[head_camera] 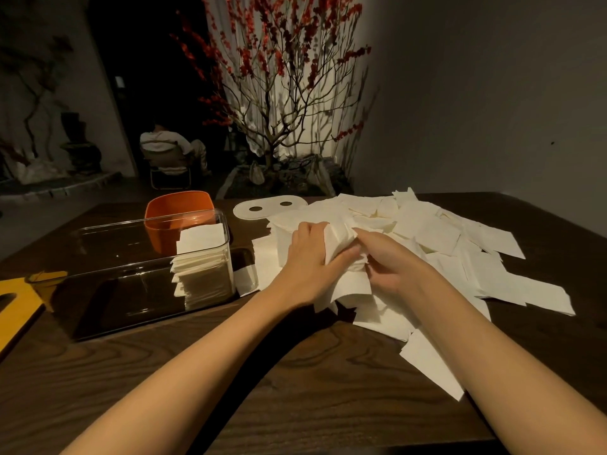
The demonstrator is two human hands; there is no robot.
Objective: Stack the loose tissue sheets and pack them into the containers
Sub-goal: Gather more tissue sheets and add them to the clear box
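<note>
A wide heap of loose white tissue sheets [437,238] covers the right half of the dark wooden table [295,372]. At the heap's near-left edge my left hand [307,261] grips a bunch of sheets [338,241] from the left, fingers curled round it. My right hand [391,261] pinches the same bunch from the right. A clear rectangular container [98,254] stands to the left, with a stack of tissues [200,264] at its right end. Behind it sits an orange container [179,208].
A white lid with two round holes [262,208] lies behind the heap. A yellow lid [16,310] rests at the table's left edge. A potted tree with red blossoms [279,93] stands beyond the table, and a person sits on a chair [170,152] further back.
</note>
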